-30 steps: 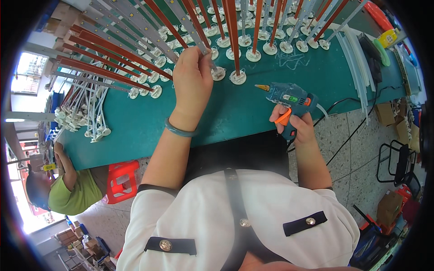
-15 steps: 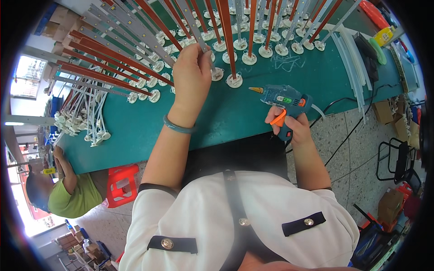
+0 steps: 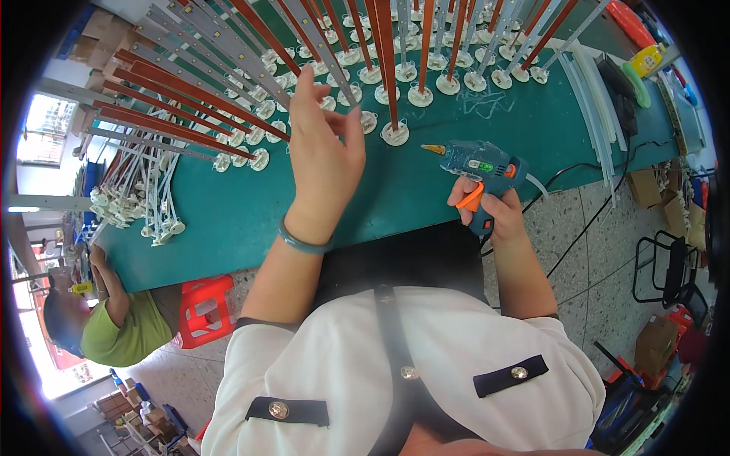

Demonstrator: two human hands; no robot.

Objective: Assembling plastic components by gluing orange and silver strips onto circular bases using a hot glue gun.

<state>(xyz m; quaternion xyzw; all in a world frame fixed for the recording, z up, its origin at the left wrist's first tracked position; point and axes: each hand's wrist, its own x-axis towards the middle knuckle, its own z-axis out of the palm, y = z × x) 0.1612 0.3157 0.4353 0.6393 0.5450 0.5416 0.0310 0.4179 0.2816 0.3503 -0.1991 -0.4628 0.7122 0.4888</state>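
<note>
My left hand (image 3: 325, 148) is raised over the table with fingers and thumb apart, holding nothing. Just beyond its fingertips stands a grey LED strip (image 3: 328, 55) on a round white base. To the right of it a brown strip (image 3: 386, 72) rises from another white base (image 3: 395, 134). A dark teal hot glue gun (image 3: 479, 162) is in my right hand (image 3: 490, 211), the fingers wrapped around its grip at the orange trigger. Its nozzle points left, above the table and apart from the bases.
Many strips on white bases crowd the far side of the green table (image 3: 228, 220). A bundle of white-ended strips (image 3: 148, 201) lies at left. Pale glue sticks (image 3: 589, 106) lie at right, near a cable (image 3: 574, 169). A person in green (image 3: 125, 327) sits at left by a red stool (image 3: 204, 311).
My left hand has let go of the grey LED strip, its fingers spreading as it draws slightly back toward me. The strip stays standing. My right hand and the glue gun have hardly moved.
</note>
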